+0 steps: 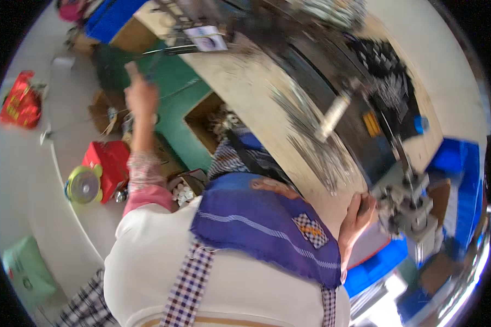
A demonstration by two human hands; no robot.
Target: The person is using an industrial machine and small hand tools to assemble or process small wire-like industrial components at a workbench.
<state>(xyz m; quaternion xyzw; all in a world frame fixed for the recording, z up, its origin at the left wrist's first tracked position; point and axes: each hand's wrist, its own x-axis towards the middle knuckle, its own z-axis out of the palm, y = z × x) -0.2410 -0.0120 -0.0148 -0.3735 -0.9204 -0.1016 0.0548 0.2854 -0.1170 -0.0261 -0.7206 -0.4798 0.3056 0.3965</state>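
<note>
My left hand (142, 97) reaches out at the far left over a green surface (174, 82). It is smeared by motion, so its fingers and anything in them do not show clearly. My right hand (359, 210) rests by the near edge of the wooden bench (245, 71), fingers curled closed; what they hold, if anything, is hidden. Just right of it stands a small metal machine (409, 204) with an upright lever. Thin metal rods (313, 139) lie in a loose bundle on the bench, beyond my right hand.
A white cylindrical bottle (333, 117) stands beside the rods. An open cardboard box (202, 117) of small parts is left of the bench. Blue bins (455, 180) are at the right. A red box (108, 166) and a round yellow-green fan-like object (84, 185) lie left.
</note>
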